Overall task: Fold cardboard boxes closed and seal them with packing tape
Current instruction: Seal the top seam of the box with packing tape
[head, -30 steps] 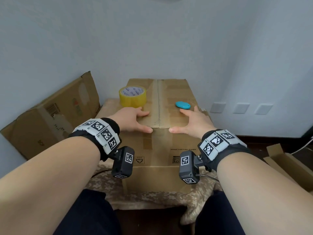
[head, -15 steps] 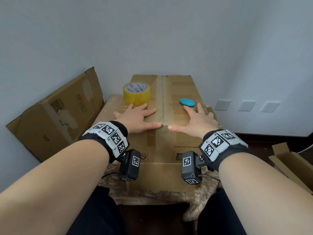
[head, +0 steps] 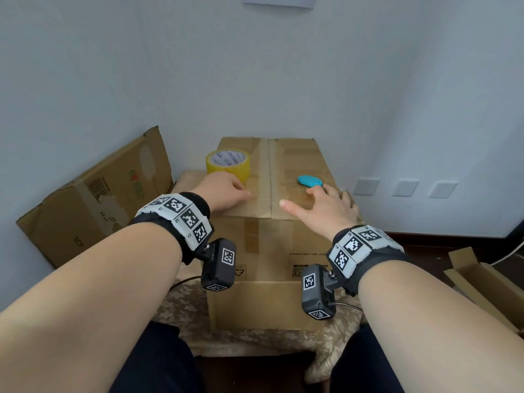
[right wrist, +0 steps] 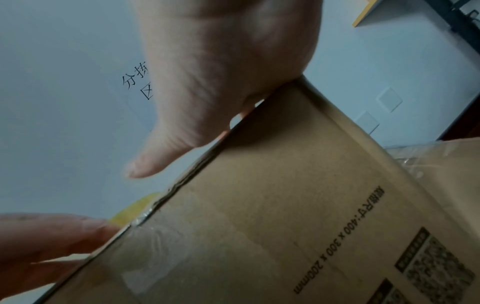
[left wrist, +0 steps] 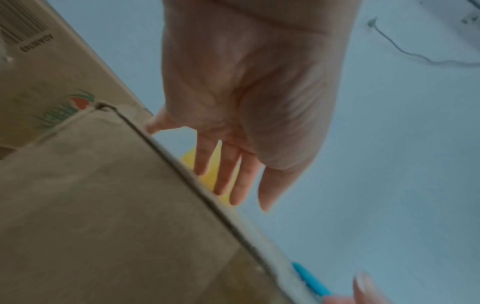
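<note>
A brown cardboard box stands in front of me with its top flaps folded flat and a taped seam down the middle. A yellow roll of packing tape sits on the top at the far left, and a small turquoise cutter lies at the far right. My left hand hovers just over the left flap with straight fingers, right in front of the roll. My right hand lies spread on the right flap, its fingertips near the cutter. Neither hand holds anything.
The box stands on a low seat with a patterned cover. A flattened carton leans on the left wall. Another open carton lies on the floor at the right. White walls close in behind, with wall sockets to the right.
Both hands have slid from the near edge of the box top farther away from me, the left toward the tape roll and the right toward the cutter. The head view has tilted up.
</note>
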